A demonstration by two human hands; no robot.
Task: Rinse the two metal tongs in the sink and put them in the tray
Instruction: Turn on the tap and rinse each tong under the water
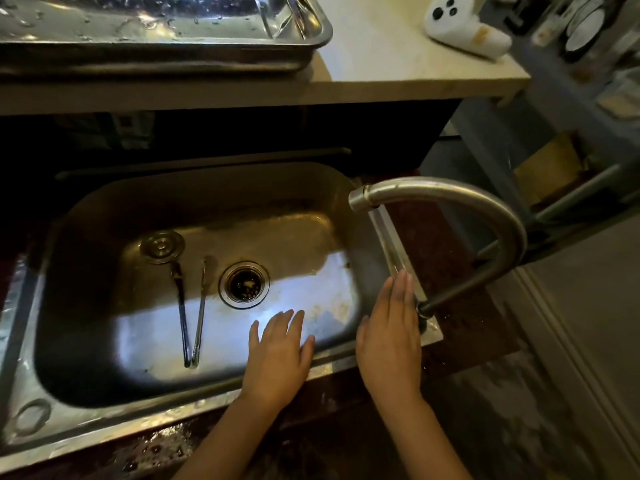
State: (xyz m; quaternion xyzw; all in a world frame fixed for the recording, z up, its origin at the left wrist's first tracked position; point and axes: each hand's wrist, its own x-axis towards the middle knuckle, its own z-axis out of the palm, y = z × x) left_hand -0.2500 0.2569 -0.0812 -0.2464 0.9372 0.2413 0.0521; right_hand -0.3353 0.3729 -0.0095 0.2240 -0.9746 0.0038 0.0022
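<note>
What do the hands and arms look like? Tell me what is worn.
Nothing is worn that shows. The left hand and right hand are bare: no gloves, rings or watch. Both forearms are bare down to the picture's bottom edge, with no sleeve in view.
</note>
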